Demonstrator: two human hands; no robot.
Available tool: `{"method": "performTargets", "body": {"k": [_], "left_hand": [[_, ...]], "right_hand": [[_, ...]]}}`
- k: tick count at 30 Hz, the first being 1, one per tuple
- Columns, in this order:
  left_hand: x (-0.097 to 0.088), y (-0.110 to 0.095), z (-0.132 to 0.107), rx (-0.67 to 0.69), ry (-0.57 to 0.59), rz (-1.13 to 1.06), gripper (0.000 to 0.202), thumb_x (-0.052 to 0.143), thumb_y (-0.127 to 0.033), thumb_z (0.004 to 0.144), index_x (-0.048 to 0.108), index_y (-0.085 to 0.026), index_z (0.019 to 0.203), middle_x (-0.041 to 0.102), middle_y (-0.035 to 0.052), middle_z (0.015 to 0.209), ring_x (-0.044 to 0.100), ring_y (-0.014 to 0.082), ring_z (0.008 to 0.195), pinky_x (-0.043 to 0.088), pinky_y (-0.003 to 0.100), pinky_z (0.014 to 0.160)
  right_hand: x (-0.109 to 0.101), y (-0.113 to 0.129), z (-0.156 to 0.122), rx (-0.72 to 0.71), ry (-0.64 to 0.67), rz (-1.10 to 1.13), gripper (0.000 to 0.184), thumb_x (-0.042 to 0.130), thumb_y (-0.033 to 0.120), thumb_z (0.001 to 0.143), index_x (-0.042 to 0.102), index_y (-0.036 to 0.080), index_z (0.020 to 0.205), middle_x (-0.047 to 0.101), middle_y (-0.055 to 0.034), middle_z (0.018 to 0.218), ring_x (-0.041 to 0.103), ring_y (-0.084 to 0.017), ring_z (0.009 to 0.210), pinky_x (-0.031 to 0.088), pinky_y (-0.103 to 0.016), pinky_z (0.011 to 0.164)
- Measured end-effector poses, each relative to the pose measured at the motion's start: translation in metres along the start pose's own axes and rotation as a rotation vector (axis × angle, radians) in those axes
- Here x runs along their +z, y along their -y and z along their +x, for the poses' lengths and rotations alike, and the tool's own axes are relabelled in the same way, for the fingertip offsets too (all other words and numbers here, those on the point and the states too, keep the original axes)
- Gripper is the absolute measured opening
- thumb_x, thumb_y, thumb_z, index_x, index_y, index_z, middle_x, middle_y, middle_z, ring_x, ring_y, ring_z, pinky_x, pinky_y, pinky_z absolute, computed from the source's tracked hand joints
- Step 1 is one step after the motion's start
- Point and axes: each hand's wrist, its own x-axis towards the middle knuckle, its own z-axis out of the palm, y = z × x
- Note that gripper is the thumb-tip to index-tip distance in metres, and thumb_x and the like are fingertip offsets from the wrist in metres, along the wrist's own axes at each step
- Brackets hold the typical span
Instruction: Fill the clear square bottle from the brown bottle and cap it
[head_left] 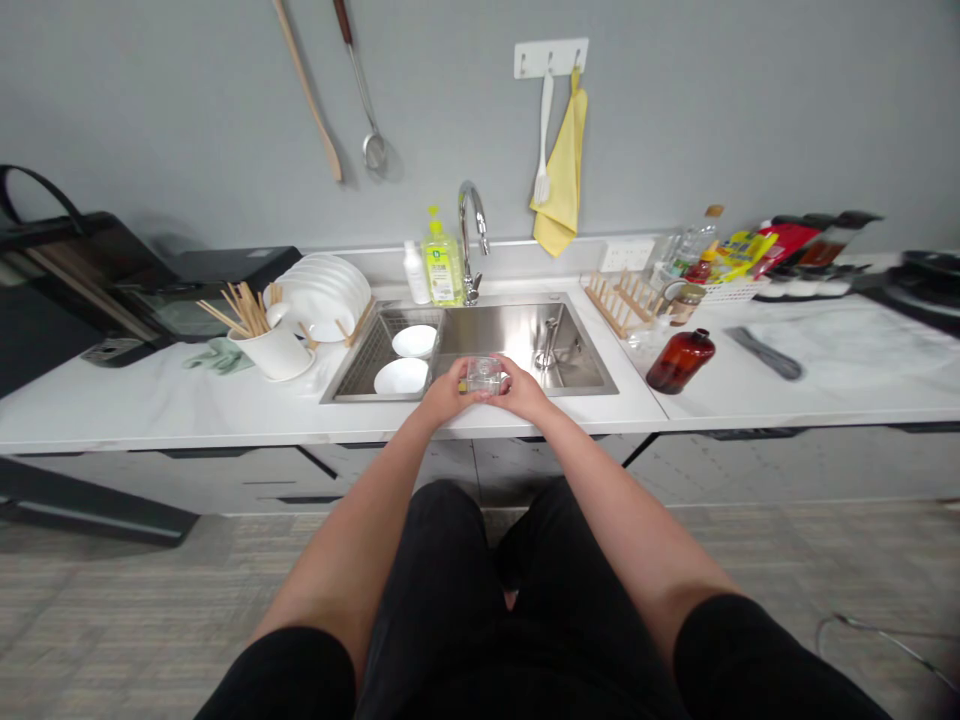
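Observation:
Over the front edge of the steel sink (499,322), my left hand (448,391) and my right hand (523,388) are closed around a small clear glass container (484,374) from both sides. The exact kind of container cannot be made out. A bit of yellow shows by my left fingers, too small to name. Left of my hands, two white bowls (401,377) sit in the sink's drain basket (367,345). Behind the basin rises the chrome faucet (470,230); whether water runs cannot be seen.
A green-yellow soap bottle (442,268) and a white bottle (415,272) stand behind the sink. Left are plates (330,290) and a white chopstick holder (274,352). Right are a wooden rack (619,308), a tilted brown bottle (680,362) and dark tongs (765,353).

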Motion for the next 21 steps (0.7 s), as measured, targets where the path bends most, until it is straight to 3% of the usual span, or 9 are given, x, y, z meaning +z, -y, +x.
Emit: {"method": "performTargets", "body": {"k": [4,7,10,14,17,21], "left_hand": [[-0.001,0.003,0.000,0.049,-0.065,0.037,0.092,0.091,-0.063,0.091,0.056,-0.022,0.166,0.073,0.0211,0.159,0.074,0.0379,0.143,0.060,0.053,0.119],[-0.016,0.006,-0.008,0.046,-0.179,0.118,0.074,0.075,-0.060,0.104,0.057,-0.021,0.164,0.071,0.0223,0.160,0.071,0.0363,0.147,0.058,0.055,0.121],[-0.052,0.012,-0.029,0.010,-0.309,0.251,0.058,0.071,-0.056,0.105,0.066,-0.021,0.152,0.073,0.0205,0.155,0.065,0.0384,0.150,0.049,0.059,0.130],[-0.118,0.029,-0.065,-0.084,-0.437,0.464,0.056,0.072,-0.050,0.102,0.068,-0.016,0.146,0.068,0.0259,0.156,0.052,0.0463,0.157,0.031,0.066,0.138],[-0.157,0.044,-0.087,-0.224,-0.466,0.781,0.059,0.065,-0.050,0.105,0.063,-0.013,0.150,0.065,0.0284,0.155,0.051,0.0472,0.153,0.035,0.064,0.133],[-0.181,0.061,-0.099,-0.343,-0.552,0.897,0.060,0.064,-0.047,0.106,0.058,-0.012,0.155,0.060,0.0296,0.156,0.048,0.0494,0.153,0.039,0.067,0.128]], "right_hand": [[-0.002,-0.001,0.001,0.016,-0.047,0.081,0.092,0.105,0.048,0.069,0.067,0.026,0.150,0.081,-0.0064,0.132,0.059,-0.014,0.069,0.052,-0.031,0.067],[-0.004,-0.004,0.002,0.059,-0.089,0.152,0.088,0.105,0.050,0.066,0.067,0.026,0.142,0.082,-0.0066,0.132,0.057,-0.013,0.068,0.051,-0.030,0.067],[-0.005,-0.006,0.003,0.080,-0.098,0.176,0.085,0.105,0.049,0.066,0.068,0.026,0.139,0.082,-0.0070,0.132,0.057,-0.013,0.068,0.051,-0.030,0.067],[-0.005,-0.008,0.005,0.086,-0.090,0.162,0.085,0.106,0.048,0.064,0.069,0.027,0.138,0.082,-0.0064,0.131,0.058,-0.013,0.069,0.051,-0.030,0.067],[-0.005,-0.009,0.006,0.078,-0.086,0.148,0.084,0.106,0.047,0.066,0.070,0.027,0.139,0.083,-0.0064,0.132,0.061,-0.014,0.070,0.053,-0.031,0.069],[-0.005,-0.011,0.006,0.073,-0.091,0.123,0.083,0.106,0.048,0.066,0.070,0.027,0.138,0.083,-0.0061,0.131,0.060,-0.014,0.069,0.054,-0.031,0.070]]}}
